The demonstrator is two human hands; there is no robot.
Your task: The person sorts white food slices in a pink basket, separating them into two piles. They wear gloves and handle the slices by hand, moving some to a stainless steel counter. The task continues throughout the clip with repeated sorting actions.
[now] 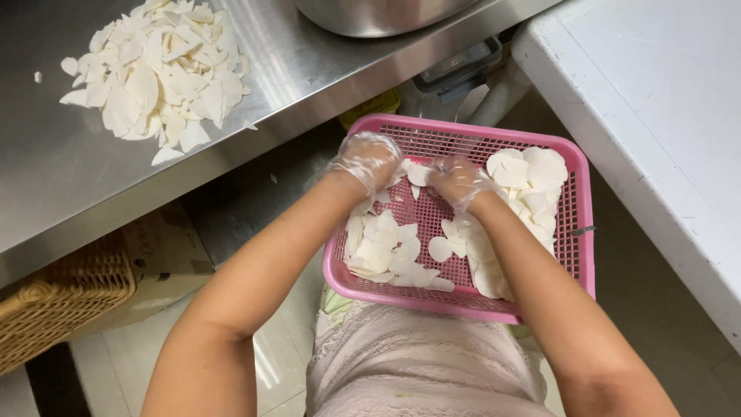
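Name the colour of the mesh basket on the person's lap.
Pink basket, seen in the head view.

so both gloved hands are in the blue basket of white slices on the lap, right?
Not quite: the basket is pink, not blue. The head view shows the gloved left hand and right hand in it among the white slices, on the lap.

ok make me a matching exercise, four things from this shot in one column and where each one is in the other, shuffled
Things:
1. pink basket
2. heap of white slices
3. wicker basket
4. metal bowl

Places:
A. under the steel counter, at lower left
B. on the person's lap, under the left hand and right hand
C. at the top edge, on the counter's far end
D. piled on the counter, at upper left

Pairs: 1-B, 2-D, 3-A, 4-C
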